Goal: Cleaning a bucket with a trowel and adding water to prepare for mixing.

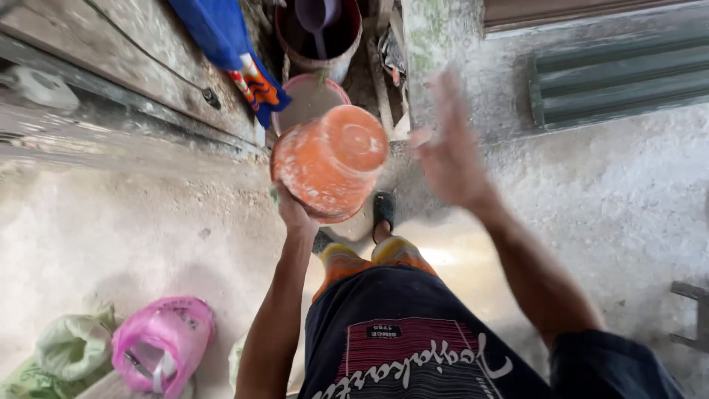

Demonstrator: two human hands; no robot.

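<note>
My left hand (294, 210) grips the rim of an orange plastic bucket (332, 161), which is tipped so its round bottom faces the camera, smeared with pale residue. My right hand (450, 151) hangs in the air just right of the bucket, fingers spread and blurred, holding nothing and not touching it. Below the bucket I see my dark shirt, striped shorts and one sandalled foot (383, 210) on the wet concrete floor.
A pink basin (306, 100) and a dark bucket with a purple scoop (319, 22) stand ahead by the wall. Blue cloth (225, 44) hangs at upper left. A pink plastic bag (162, 343) and a green bag (70, 347) lie at lower left. Corrugated sheet (620, 81) at right.
</note>
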